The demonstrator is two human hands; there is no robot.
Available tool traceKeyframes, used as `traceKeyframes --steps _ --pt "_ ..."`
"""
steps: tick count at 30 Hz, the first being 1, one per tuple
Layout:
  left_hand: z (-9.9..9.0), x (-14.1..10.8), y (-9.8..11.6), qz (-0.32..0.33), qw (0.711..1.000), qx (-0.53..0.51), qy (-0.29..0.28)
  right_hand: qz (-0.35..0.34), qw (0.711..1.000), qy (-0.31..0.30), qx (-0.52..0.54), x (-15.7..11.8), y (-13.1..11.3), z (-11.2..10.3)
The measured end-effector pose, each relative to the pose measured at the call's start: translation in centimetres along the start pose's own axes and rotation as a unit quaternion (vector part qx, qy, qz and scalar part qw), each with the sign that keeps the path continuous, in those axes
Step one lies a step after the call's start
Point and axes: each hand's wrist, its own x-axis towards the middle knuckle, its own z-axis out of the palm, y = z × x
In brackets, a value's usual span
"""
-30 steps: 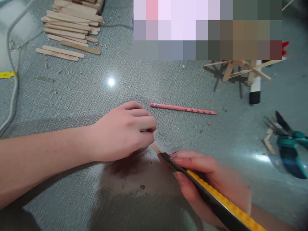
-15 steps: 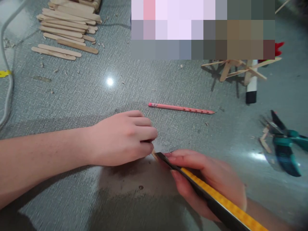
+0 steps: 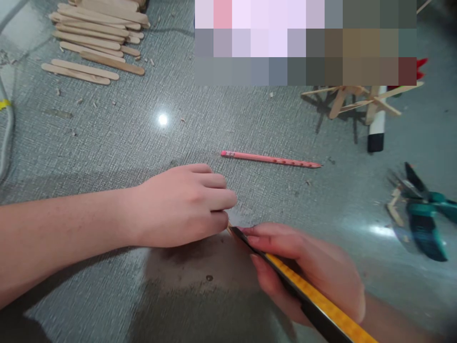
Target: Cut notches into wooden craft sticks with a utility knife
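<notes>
My left hand (image 3: 185,205) is closed with its knuckles upward, low over the table. From under its fingers shows the short end of a thin wooden stick (image 3: 229,229); the rest of the stick is hidden. My right hand (image 3: 307,267) is wrapped round a yellow and black utility knife (image 3: 317,300), which slants up to the left. The knife's dark tip meets the stick's end, close to my left fingers. Beyond both hands, a pink pencil (image 3: 269,158) lies on the table.
Popsicle sticks (image 3: 96,28) are piled at the back left, near a grey cable (image 3: 7,138). A small popsicle-stick structure (image 3: 371,102) stands at the back right, by a white and black object (image 3: 376,133). Green-handled pliers (image 3: 424,214) lie right. Wood chips dot the table (image 3: 171,85).
The knife and my right hand have shifted slightly to the left along the stick. My left hand has barely moved, and the view has turned a little.
</notes>
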Motion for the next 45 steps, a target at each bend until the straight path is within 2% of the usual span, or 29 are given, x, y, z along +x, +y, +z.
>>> traceKeyframes --steps 19,32,45 --pt "0.1 0.1 0.2 0.002 1.0 0.007 0.016 0.011 1.0 -0.002 -0.008 -0.1 -0.3 0.1" --pt "0.5 0.3 1.5 -0.046 0.998 0.047 0.003 0.011 0.998 -0.056 -0.007 -1.3 -0.8 0.3" --pt "0.4 0.4 1.4 -0.047 0.998 0.032 0.017 -0.011 1.0 -0.01 0.01 -0.3 0.1 -0.4"
